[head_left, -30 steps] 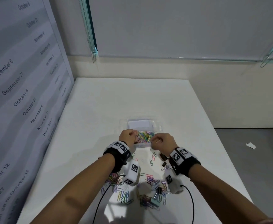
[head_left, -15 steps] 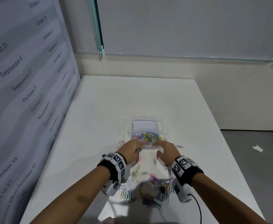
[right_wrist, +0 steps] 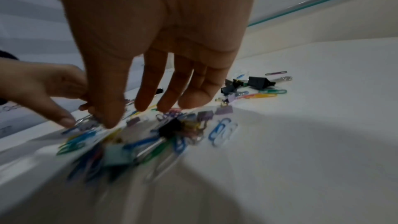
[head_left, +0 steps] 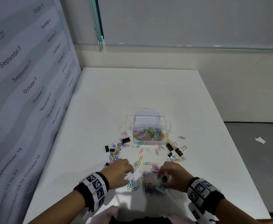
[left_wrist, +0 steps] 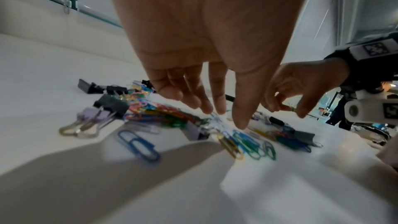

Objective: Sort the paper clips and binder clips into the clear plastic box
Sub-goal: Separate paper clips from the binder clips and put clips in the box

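On the head view, your 2 hands have dropped back from the clear plastic box (head_left: 149, 126) to the near pile: 0.5 s ago both were at its front rim, now the left hand (head_left: 118, 172) and right hand (head_left: 173, 177) sit over loose paper clips (head_left: 133, 185) close to you. That reads as one load delivered and the next pick starting. The box stands mid-table (head_left: 148, 91), front part full of coloured clips, with black binder clips (head_left: 174, 149) lying outside it on both sides.

From the left wrist, your left hand (left_wrist: 206, 67) is spread, fingers (left_wrist: 241, 111) straight and pointing down at the clips, holding nothing.

From the right wrist, your right hand (right_wrist: 150, 57) is likewise loose and empty, fingertips (right_wrist: 109, 122) just above a blurred heap with a black binder clip (right_wrist: 170, 128) in it. Whether they touch yet, you cannot tell.
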Motion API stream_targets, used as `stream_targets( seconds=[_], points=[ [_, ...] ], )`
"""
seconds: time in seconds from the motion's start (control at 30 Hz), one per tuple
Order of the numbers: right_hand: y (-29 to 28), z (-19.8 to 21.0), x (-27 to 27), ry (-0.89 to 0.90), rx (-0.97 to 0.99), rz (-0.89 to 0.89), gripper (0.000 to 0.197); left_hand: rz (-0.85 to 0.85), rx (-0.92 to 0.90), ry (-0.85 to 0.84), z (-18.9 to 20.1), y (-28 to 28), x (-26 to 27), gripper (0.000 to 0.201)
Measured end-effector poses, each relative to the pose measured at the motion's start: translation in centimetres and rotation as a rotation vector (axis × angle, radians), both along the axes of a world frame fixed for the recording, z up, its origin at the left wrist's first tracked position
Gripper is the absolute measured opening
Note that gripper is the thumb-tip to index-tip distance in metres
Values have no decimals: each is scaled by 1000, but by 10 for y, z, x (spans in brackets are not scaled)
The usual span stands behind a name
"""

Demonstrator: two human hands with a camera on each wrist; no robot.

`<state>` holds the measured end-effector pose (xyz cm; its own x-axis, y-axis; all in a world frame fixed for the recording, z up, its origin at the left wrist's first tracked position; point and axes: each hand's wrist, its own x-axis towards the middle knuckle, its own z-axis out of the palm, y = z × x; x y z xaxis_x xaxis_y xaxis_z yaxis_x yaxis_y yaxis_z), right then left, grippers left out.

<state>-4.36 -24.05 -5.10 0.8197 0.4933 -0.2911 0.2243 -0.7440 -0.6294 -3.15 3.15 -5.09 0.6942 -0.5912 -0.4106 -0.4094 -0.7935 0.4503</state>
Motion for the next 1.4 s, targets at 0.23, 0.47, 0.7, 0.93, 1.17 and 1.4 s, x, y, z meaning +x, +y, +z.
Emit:
stream_targets(
  seconds=[0.23,0.47,0.7,0.93,1.17,1.4],
  points=[
    [4,-3,-23,140,-183,61,46,12,-41,-14,0,-12,-2,40],
    [2,-5,-26,46,-63,-82,39,-19,-64,-16,-2,-46,0,43],
    [-31,3,-12,-150,22,-520,35,36,-100,-57,-10,-53,0,22],
    [-44,-4,-9,22,-214,-568,40,130,-178,-56,-10,-41,-2,16],
    [-15,-3,-22,-87,-1,-360,23,93,-149,-39,-15,-42,-8,30],
    [-5,-19,-34,-81,-96,-260,19,169,-125,-48,-17,-50,-4,23]
  ],
)
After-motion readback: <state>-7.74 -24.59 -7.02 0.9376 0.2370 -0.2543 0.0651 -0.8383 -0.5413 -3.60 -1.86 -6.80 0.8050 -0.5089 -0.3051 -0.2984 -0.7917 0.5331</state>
